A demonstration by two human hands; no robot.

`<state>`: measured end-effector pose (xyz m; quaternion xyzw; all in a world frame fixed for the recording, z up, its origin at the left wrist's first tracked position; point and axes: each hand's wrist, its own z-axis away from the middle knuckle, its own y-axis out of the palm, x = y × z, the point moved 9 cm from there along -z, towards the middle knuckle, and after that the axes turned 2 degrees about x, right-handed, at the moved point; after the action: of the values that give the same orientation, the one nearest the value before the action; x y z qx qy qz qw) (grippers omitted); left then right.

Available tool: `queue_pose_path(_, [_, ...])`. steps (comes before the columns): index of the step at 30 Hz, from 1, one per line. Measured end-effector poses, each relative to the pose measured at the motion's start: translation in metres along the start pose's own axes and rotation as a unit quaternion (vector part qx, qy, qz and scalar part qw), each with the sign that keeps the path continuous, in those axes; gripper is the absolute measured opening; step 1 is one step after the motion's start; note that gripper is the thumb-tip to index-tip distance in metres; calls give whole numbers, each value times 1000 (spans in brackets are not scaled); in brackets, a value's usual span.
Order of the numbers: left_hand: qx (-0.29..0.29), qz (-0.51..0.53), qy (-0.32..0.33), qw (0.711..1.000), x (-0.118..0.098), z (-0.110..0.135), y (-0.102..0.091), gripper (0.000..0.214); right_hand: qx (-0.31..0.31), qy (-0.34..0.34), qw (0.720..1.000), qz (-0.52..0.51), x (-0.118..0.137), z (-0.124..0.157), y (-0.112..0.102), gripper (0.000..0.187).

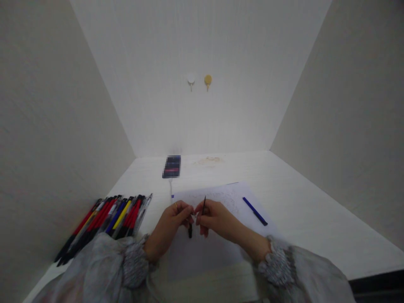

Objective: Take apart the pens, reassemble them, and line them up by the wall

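The right hand (215,214) pinches a thin dark rod (204,203) between its fingers (205,221), and whether the left hand (176,219) grips the black piece (190,231) below it is unclear

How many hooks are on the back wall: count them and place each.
2: a white hook on the left and a yellow hook just to its right, both above the desk. Neither is covered.

head view | worn by me | faces forward, down | my left hand (176,216), right hand (216,216) fairly near; back wall (202,122) farther, depth hard to judge
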<state>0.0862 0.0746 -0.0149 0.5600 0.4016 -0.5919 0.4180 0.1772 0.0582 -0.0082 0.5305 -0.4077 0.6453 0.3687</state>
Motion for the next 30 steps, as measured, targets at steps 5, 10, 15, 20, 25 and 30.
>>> queue_pose_path(5, [-59, 90, -5, 994, -1, 0, -12, 23, 38, -4, 996, 77, 6, 12, 0, 16])
queue_pose_path(10, [-71, 126, -24, 989, 2, 0, -15, 20, 18, -41, 967, 252, 20, 23, -5, 29])
queue_pose_path(15, [-71, 117, -31, 990, 3, 1, -14, 21, 19, -67, 953, 294, 27, 27, 0, 31])
queue_pose_path(20, [-67, 106, -29, 992, 3, 1, -13, 22, 30, -69, 949, 307, 24, 27, 1, 31])
queue_pose_path(25, [-64, 99, -29, 993, 5, 0, -13, 22, 33, -80, 945, 316, 24, 27, 2, 31])
queue_pose_path(30, [-58, 89, -33, 994, 3, 1, -10, 22, 18, -72, 942, 326, 21, 27, -2, 26])
